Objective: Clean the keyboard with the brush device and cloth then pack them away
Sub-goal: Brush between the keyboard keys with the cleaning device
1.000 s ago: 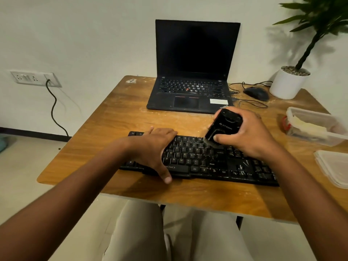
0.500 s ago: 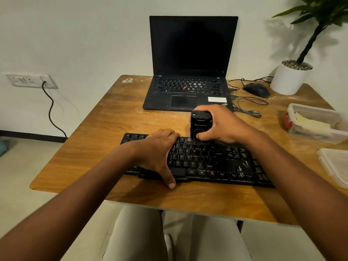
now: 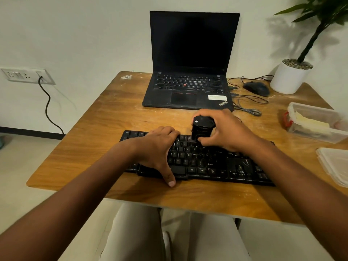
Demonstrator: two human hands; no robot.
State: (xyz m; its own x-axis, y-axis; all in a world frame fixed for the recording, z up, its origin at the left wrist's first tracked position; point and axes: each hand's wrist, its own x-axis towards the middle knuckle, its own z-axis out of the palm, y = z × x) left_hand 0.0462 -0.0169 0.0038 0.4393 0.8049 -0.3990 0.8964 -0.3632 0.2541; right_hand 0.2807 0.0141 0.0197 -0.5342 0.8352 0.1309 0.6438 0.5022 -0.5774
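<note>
Head view, only one I have: my right hand (image 3: 228, 129) has its grip curled round the black brush device (image 3: 203, 129), held upright with its lower end down on the far key rows of the keyboard (image 3: 216, 164), roughly mid-board. My left hand (image 3: 160, 147) lies flat on the left half of the keys, fingers spread, thumb hooked over the near edge, pinning the board to the table (image 3: 113, 125). Step in hand looks like brushing; to do it well I'd keep the device vertical, press light, work row by row toward the right end, and keep the left hand's weight on so the board doesn't slide. White specks on the right-side keys probably still need passes. Containers: clear plastic tub (image 3: 318, 123) at right, holding something pale yellow, likely the cloth, plus a red item at its left end, can't tell what. Its lid (image 3: 335, 164) lies apart, just nearer, right edge.
</note>
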